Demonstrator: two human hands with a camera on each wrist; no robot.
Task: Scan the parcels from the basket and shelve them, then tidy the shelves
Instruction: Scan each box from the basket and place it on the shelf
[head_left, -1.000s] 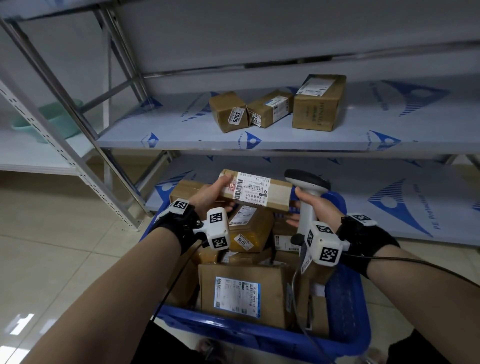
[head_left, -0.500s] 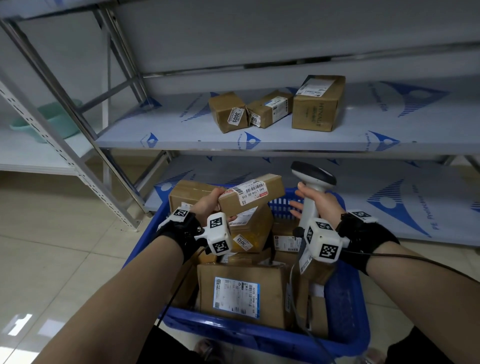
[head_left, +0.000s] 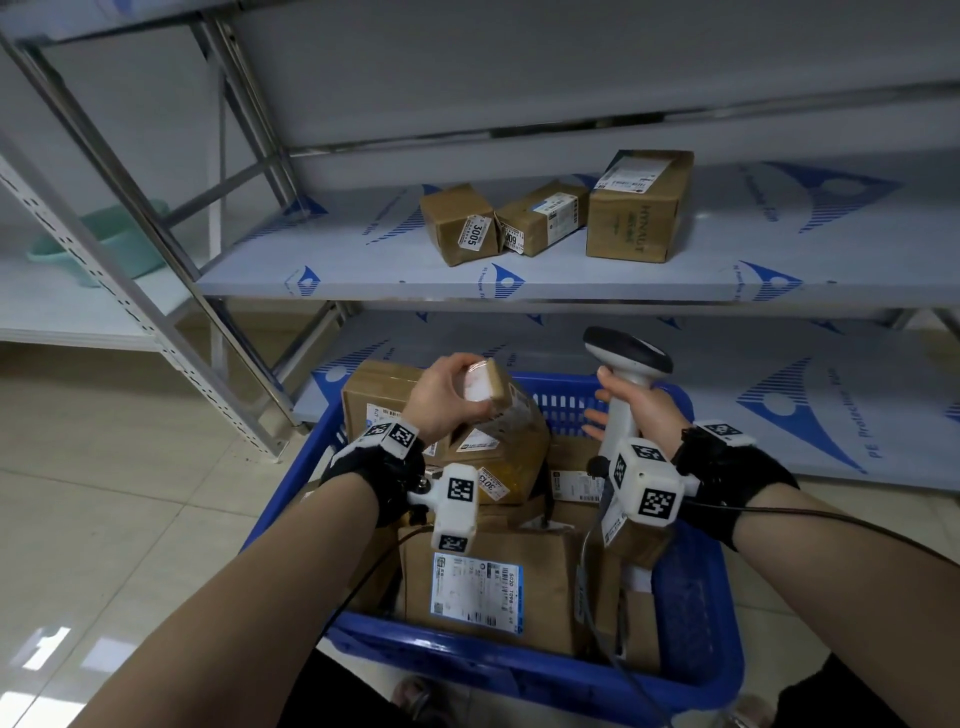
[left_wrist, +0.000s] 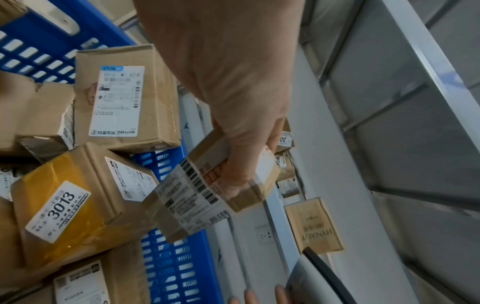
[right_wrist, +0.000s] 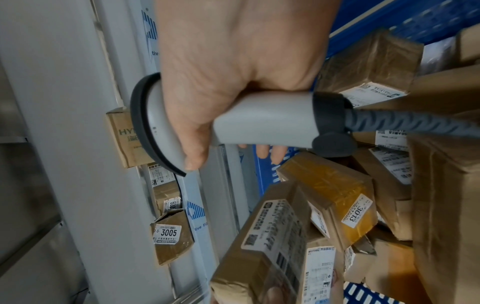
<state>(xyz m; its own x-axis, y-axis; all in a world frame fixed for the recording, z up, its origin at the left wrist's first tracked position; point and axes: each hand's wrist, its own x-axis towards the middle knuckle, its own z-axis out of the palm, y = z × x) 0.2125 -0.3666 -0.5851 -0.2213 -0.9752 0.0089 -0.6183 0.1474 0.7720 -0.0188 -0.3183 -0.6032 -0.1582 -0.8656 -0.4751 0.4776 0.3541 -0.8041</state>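
I have tipped the small box (head_left: 485, 387) up on its end in my left hand (head_left: 447, 397), which grips it tight, so its label faces away from the scanner (head_left: 626, 358) my right hand (head_left: 636, 410) holds, and I think it goes on the shelf (head_left: 363, 260) next.

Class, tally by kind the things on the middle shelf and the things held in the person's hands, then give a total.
Parcels: 4 (shelf parcels, held parcel)
Scanners: 1 (scanner)
Total: 5

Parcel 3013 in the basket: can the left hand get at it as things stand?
Probably not yet: the left hand already grips a small parcel. Parcel 3013 lies exposed on top just below, so the path itself looks free.
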